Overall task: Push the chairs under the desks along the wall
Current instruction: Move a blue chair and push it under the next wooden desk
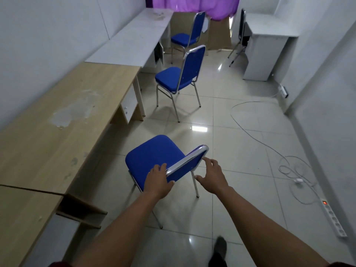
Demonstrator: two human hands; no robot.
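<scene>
Three blue padded chairs with chrome frames stand on the tiled floor, out from the desks on the left wall. The nearest chair (154,157) is right in front of me, its seat facing the wooden desk (63,120). My left hand (159,180) wraps the left end of its chrome backrest. My right hand (212,175) hovers at the backrest's right end, fingers spread, fingertips touching or nearly touching the frame. A second chair (173,78) stands further on, a third chair (185,38) near the white desk (134,39).
A dark chair (241,26) sits at a white desk (269,27) on the right wall. White cables (265,145) loop across the floor to a power strip (334,218) at the right. A broken wooden panel (81,211) juts out at lower left. My foot (220,245) shows below.
</scene>
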